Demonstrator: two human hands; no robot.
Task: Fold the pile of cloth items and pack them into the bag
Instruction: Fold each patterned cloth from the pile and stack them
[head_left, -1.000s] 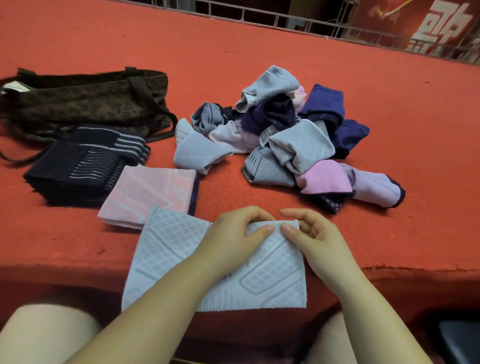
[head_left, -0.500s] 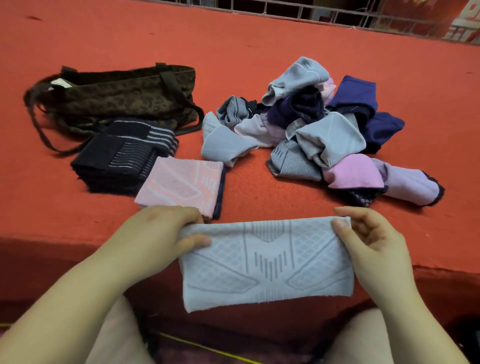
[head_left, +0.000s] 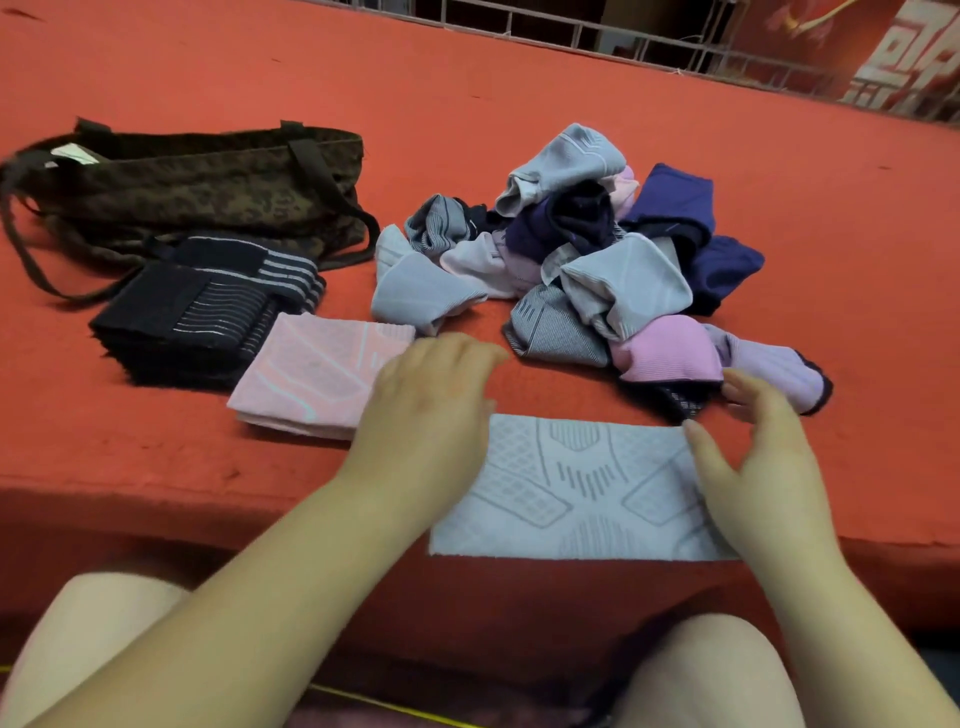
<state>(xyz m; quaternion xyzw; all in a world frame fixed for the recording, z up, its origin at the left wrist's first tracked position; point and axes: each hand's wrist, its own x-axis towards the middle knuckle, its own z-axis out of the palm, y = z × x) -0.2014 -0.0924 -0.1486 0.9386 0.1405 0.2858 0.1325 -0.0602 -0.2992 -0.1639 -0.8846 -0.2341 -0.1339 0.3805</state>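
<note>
The light blue cloth (head_left: 582, 488) is lying flat between both hands, probably for the next fold. The left hand (head_left: 426, 410) is resting relaxed on its left end; the right hand (head_left: 753, 467) is touching its right end, fingers loose. The bag (head_left: 197, 192) is waiting far beyond the left hand.

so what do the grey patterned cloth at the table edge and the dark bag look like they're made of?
Light grey patterned cloth: looks like a soft, matte knit; the lattice and bar motifs appear worked into the fabric, and it lies limp and flat. Dark brown mottled bag: probably woven fabric, matte, slumped, with flat webbing-like straps. Exact fibres cannot be told.
</note>
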